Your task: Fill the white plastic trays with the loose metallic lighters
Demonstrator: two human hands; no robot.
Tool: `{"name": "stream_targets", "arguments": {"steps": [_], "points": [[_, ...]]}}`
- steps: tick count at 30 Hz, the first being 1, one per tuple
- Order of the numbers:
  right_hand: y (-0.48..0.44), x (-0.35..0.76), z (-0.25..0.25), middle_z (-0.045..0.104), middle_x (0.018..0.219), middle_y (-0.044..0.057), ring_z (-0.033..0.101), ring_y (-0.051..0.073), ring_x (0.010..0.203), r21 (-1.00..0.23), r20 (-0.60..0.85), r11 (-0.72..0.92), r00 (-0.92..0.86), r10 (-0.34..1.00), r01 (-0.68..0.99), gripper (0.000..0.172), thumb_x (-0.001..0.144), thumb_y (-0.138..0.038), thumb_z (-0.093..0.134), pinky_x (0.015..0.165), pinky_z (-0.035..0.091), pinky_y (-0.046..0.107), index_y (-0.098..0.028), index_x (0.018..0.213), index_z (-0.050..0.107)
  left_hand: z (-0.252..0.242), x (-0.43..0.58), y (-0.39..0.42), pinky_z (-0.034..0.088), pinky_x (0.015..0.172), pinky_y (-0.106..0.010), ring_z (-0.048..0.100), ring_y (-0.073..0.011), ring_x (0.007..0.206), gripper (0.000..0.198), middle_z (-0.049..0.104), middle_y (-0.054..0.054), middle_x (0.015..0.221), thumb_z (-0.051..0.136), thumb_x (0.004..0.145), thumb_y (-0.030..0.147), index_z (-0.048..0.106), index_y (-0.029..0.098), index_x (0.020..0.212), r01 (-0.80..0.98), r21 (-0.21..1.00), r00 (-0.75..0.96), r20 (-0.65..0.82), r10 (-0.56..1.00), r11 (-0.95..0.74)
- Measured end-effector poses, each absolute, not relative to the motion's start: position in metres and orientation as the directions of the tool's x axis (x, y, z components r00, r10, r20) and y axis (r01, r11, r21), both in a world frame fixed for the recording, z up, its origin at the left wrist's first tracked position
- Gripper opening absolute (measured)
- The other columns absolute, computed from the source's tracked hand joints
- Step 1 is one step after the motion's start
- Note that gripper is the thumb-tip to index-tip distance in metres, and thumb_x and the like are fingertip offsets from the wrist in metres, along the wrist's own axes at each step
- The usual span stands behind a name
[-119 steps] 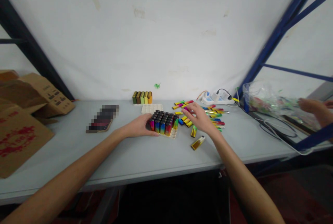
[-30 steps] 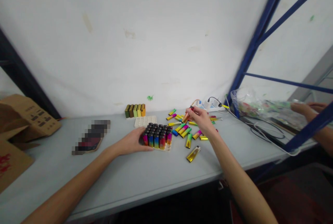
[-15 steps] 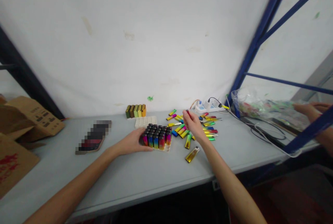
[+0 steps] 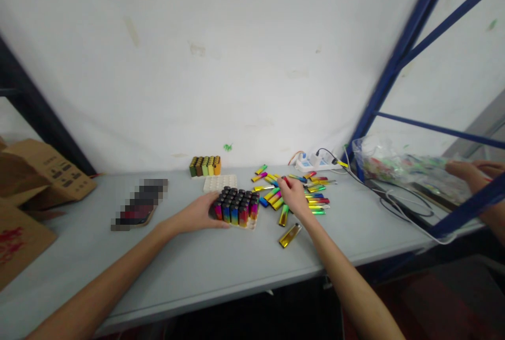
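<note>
A white tray [image 4: 251,222] packed with upright rainbow-coloured lighters [image 4: 236,206] sits mid-table. My left hand [image 4: 199,212] is curled against the tray's left side, holding it. My right hand [image 4: 292,196] is closed low over a scatter of loose lighters [image 4: 315,199], with a red-tipped lighter [image 4: 284,181] pinched in its fingers. A gold lighter [image 4: 290,235] lies alone nearer the table's front.
An empty white tray [image 4: 220,182] and a row of green-to-orange lighters [image 4: 205,166] stand at the back. A power strip [image 4: 315,161] with cables, a clear plastic bag [image 4: 398,167] and another person's hand [image 4: 465,171] are at the right. Cardboard boxes [image 4: 35,177] sit left.
My right hand, raised with a lighter a second ago, has come down and left onto the loose lighters beside the tray. My left hand stays on the tray.
</note>
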State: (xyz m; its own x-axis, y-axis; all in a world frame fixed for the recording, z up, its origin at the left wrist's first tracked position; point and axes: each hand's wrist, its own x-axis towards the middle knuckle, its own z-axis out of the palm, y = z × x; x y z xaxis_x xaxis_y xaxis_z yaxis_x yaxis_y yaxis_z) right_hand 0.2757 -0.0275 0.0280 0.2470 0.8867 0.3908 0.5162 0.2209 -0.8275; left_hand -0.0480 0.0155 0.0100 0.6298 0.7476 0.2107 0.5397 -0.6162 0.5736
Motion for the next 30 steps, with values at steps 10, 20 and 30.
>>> {"name": "stream_targets", "arguments": {"steps": [10,20,30], "points": [[-0.053,0.272,0.059,0.066,0.086,0.003,0.062,0.018,0.080,-0.615,0.514,0.555,-0.249,0.821,0.560,0.038,0.107,-0.052,0.042,0.078,0.047,0.031,-0.021,0.097,0.060,0.018,-0.043,0.008,0.051,0.107,-0.050,0.066,-0.0378,0.119,0.083,0.072,-0.013,0.129,0.088,0.062,0.066,0.067,0.019,0.127,0.565,0.561,0.625,0.188,0.757,-0.606],[-0.078,0.267,0.089,0.074,0.072,0.001,0.067,0.016,0.063,-0.598,0.285,0.533,-0.463,0.839,0.599,0.029,0.100,-0.047,0.062,0.064,0.048,0.027,-0.020,0.093,0.066,0.012,-0.045,0.012,0.051,0.105,-0.045,0.066,-0.0367,0.119,0.081,0.075,-0.010,0.122,0.088,0.062,0.064,0.067,0.020,0.127,0.516,0.591,0.644,0.210,0.735,-0.620],[-0.082,0.235,0.075,0.073,0.077,0.003,0.064,0.018,0.066,-0.441,0.190,0.492,-0.457,0.869,0.751,0.012,0.096,-0.029,0.070,0.059,0.039,0.027,-0.019,0.094,0.065,0.022,-0.041,0.006,0.052,0.104,-0.046,0.068,-0.0355,0.115,0.081,0.073,-0.012,0.127,0.086,0.064,0.064,0.067,0.018,0.128,0.556,0.562,0.641,0.179,0.746,-0.612]]}}
